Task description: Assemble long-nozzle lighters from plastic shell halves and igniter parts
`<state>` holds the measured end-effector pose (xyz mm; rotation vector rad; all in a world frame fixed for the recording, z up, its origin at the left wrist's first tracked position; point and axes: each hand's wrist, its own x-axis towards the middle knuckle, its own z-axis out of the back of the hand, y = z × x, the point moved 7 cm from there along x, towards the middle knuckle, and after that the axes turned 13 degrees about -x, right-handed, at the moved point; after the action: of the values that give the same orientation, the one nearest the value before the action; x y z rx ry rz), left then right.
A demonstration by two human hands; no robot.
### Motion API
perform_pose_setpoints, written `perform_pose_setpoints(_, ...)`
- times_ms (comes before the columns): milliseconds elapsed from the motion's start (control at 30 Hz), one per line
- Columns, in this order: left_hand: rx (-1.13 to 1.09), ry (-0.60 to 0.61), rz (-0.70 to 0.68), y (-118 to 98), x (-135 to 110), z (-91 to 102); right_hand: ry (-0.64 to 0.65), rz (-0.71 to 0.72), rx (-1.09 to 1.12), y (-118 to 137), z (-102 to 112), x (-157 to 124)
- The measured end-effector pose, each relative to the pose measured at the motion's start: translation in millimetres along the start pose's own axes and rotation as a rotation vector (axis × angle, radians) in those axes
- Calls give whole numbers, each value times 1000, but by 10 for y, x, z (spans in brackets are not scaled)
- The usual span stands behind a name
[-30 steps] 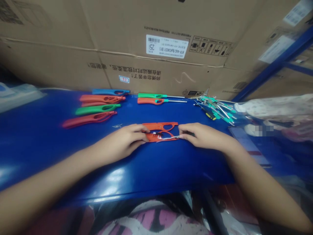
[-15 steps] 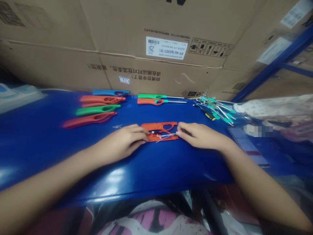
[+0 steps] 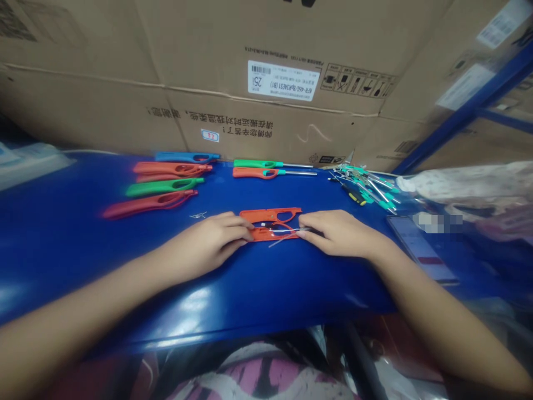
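Note:
An orange lighter casing half [image 3: 263, 235] lies on the blue table with wires and a small black part inside it. My left hand [image 3: 220, 239] grips its left end between closed fingers. At the right end, my right hand [image 3: 333, 232] pinches a thin white wire [image 3: 287, 230]; its fingertips touch the casing and partly hide that end. A clear thin tube or wire [image 3: 278, 240] sticks out over the near edge. Just behind lies the other orange casing half [image 3: 258, 215], with an oval trigger opening.
Several coloured lighter casings [image 3: 166, 188] lie at the back left. Two lighters with metal rods [image 3: 258, 173] sit at the back middle. A pile of green-and-metal rods [image 3: 375, 186], a screwdriver [image 3: 353, 195] and a phone [image 3: 420, 250] are right. A cardboard box [image 3: 229, 72] stands behind.
My right hand has moved slightly left, with its fingertips now over the right end of the casing half. The clear strand has shifted a little. My left hand keeps its grip.

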<state>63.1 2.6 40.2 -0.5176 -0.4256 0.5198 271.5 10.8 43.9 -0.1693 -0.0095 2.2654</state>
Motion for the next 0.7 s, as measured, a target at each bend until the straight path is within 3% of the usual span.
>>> perform_pose_setpoints(333, -4, -5, 0, -10, 1, 8, 66, -71, 2, -28, -15, -17)
perform_pose_setpoints(567, -6, -9, 3, -1, 4, 6, -9, -50, 78, 0, 10, -9)
perform_pose_setpoints(700, -34, -23, 11, 15, 5, 10, -53, -26, -81, 57, 49, -2)
